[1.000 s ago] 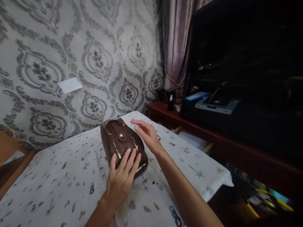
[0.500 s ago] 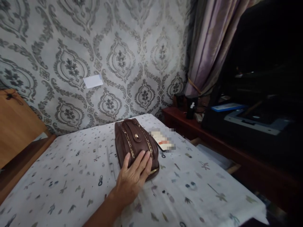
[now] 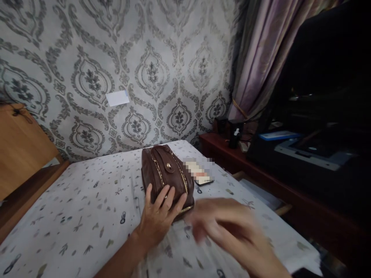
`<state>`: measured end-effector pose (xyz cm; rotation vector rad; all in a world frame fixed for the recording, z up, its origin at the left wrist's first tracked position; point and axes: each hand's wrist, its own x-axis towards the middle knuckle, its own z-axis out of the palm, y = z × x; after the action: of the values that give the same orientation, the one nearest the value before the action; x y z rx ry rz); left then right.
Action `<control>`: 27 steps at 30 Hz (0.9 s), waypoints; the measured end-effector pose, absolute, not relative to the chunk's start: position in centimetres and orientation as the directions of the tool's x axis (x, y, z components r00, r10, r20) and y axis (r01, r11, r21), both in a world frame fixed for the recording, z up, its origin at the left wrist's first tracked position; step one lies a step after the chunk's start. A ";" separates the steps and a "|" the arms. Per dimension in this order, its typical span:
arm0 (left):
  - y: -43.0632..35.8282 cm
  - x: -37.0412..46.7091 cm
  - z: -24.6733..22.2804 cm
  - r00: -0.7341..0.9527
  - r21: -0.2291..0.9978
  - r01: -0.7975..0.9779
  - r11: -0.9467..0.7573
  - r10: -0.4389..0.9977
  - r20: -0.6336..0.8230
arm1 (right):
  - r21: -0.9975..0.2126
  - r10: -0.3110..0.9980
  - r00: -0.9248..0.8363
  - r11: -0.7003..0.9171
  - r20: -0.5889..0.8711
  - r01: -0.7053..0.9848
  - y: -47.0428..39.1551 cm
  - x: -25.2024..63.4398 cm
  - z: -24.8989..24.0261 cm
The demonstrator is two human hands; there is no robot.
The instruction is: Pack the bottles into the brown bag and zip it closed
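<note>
A brown leather bag (image 3: pixel 174 178) with two gold zippers and a round clasp lies on a white patterned sheet. My left hand (image 3: pixel 159 216) rests on the bag's near end, fingers spread and holding nothing. My right hand (image 3: pixel 232 227) is just right of the bag's near corner, blurred by motion, its fingers curled; whether it holds anything is not visible. Beside the bag's right side lies a flat card-like item (image 3: pixel 199 173), partly pixelated.
A dark red desk (image 3: pixel 226 154) with a partly open drawer (image 3: pixel 261 193) and a large black screen (image 3: pixel 319 96) stands at the right. A wooden board (image 3: pixel 26 146) is at the left, patterned wallpaper behind.
My right hand has come into view from the lower right, near the bag. My left hand has shifted slightly left on the bag, with its fingers spread wider.
</note>
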<state>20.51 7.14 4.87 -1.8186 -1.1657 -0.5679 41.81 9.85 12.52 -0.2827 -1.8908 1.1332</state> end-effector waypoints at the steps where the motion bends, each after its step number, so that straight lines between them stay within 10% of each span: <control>1: 7.1 20.4 4.8 0.457 -0.418 0.888 -0.194 0.478 0.750 | -0.832 0.621 -0.580 0.516 0.527 -0.204 10.9 40.5 12.7; 11: 6.6 20.3 6.4 0.446 -0.319 0.886 -0.336 0.431 0.785 | -0.927 0.777 -0.509 0.271 0.370 -0.259 14.2 35.6 8.6; 20: 8.9 18.9 13.9 0.167 0.064 0.928 -0.368 0.563 0.809 | -0.890 0.815 -0.368 0.367 0.448 -0.272 13.7 34.7 6.5; 27: 18.0 16.9 19.0 0.195 -0.066 0.981 -0.184 0.888 0.417 | -0.904 0.859 -0.407 0.133 0.309 -0.406 14.2 34.6 5.7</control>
<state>16.94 18.03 19.04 -2.1583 -1.7641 -0.4103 34.62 14.22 5.70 -0.4904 -1.3464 1.5115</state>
